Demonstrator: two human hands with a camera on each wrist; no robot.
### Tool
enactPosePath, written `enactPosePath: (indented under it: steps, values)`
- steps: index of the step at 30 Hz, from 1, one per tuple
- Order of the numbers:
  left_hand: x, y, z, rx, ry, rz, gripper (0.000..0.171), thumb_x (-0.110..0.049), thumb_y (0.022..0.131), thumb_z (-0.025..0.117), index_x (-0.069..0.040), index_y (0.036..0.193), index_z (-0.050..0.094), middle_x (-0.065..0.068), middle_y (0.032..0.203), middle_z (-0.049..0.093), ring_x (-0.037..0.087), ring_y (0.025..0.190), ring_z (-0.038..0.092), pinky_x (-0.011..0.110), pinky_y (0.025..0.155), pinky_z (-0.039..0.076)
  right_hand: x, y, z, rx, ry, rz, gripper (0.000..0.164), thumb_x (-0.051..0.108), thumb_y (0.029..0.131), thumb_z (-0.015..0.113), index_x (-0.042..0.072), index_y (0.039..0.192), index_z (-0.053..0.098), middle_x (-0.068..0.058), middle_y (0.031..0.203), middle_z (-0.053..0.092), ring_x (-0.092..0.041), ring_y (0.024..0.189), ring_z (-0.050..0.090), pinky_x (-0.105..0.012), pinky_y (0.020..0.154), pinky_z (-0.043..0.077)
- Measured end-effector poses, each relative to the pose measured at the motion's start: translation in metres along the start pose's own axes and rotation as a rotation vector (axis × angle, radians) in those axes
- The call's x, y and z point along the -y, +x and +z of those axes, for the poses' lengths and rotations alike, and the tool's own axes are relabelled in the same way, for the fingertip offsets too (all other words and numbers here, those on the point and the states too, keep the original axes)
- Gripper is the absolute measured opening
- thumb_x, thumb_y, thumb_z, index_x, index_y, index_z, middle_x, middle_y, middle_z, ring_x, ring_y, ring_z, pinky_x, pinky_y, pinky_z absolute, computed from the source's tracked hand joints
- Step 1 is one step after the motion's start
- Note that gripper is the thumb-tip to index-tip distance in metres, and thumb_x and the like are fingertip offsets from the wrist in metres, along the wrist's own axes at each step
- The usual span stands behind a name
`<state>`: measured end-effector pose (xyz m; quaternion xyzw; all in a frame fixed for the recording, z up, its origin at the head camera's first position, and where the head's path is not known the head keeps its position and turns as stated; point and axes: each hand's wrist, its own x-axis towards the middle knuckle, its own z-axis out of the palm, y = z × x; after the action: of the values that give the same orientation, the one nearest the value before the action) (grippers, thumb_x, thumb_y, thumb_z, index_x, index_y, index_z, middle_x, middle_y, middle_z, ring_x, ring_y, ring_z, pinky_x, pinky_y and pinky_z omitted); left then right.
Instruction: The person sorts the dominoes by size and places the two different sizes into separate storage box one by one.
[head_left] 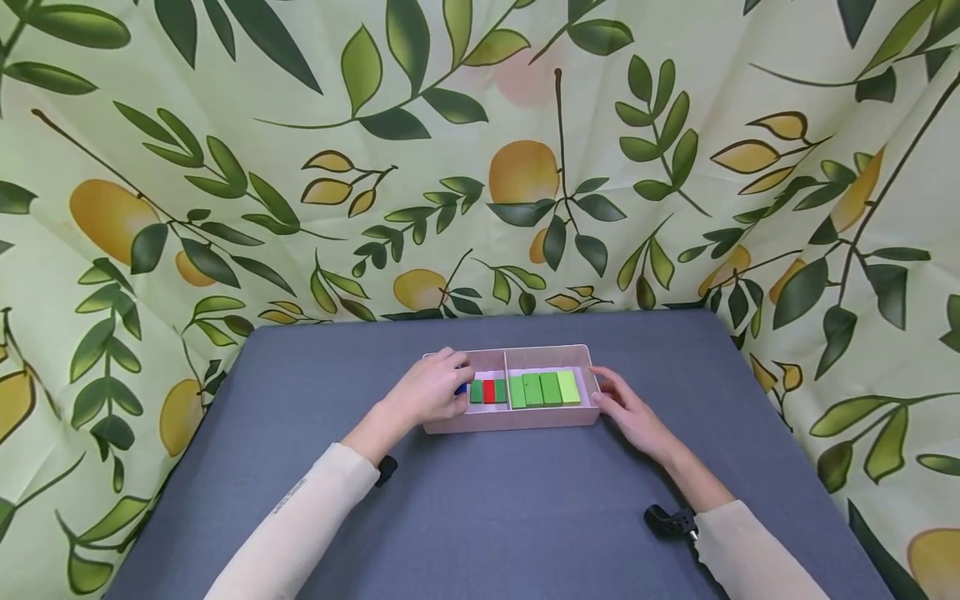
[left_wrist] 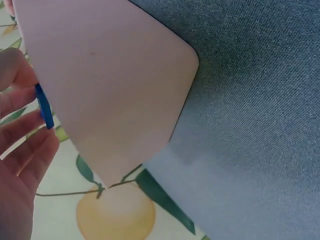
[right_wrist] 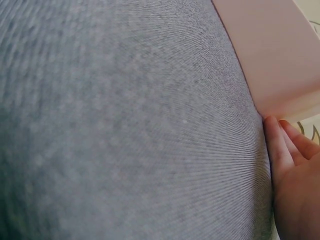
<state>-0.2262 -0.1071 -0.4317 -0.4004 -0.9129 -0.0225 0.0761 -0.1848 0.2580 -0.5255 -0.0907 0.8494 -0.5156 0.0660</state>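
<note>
A pink divided box [head_left: 517, 420] lies across the table, a partition splitting it into two compartments. Between fingertips and thumb, my left hand [head_left: 431, 390] pinches a thin blue block [left_wrist: 44, 107] over the box's left end; the fingers partly hide the block in the head view. Inside the left compartment, a red block [head_left: 489, 392] sits between green blocks [head_left: 477, 392]. The right compartment holds a row of larger green blocks [head_left: 542, 390], the rightmost one lighter. At the box's right end, my right hand [head_left: 632, 414] touches the outer wall with fairly straight fingers.
A grey-blue cloth [head_left: 480, 517] covers the table under the box. Behind and at both sides hangs a pale curtain [head_left: 450, 225] printed with leaves and orange fruit. A black wrist strap [head_left: 670, 522] shows at the right sleeve.
</note>
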Motion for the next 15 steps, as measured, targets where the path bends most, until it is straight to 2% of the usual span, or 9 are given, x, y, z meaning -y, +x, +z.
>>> enactPosePath:
  steps: [6,15]
  values:
    - [0.003,0.006,0.007,0.026,-0.026,-0.012,0.012,-0.011,0.085,0.071,-0.009,0.096,0.073,0.004,0.103,0.065,0.022,0.093,0.057,0.038,0.078,0.052,0.000,0.000,0.000,-0.007,0.002,-0.012,0.054,0.036,0.109,0.048,0.020,0.158,0.031,-0.026,0.143,0.047,-0.039,0.126,0.051,-0.059,0.103,0.040]
    - [0.005,0.016,0.021,0.147,-0.039,-0.082,0.009,-0.009,0.088,0.071,-0.011,0.095,0.075,0.002,0.099,0.064,0.021,0.096,0.059,0.036,0.087,0.052,-0.001,0.000,0.001,-0.005,-0.005,-0.001,0.055,0.039,0.109,0.047,0.022,0.158,0.031,-0.025,0.144,0.046,-0.039,0.127,0.051,-0.059,0.104,0.040]
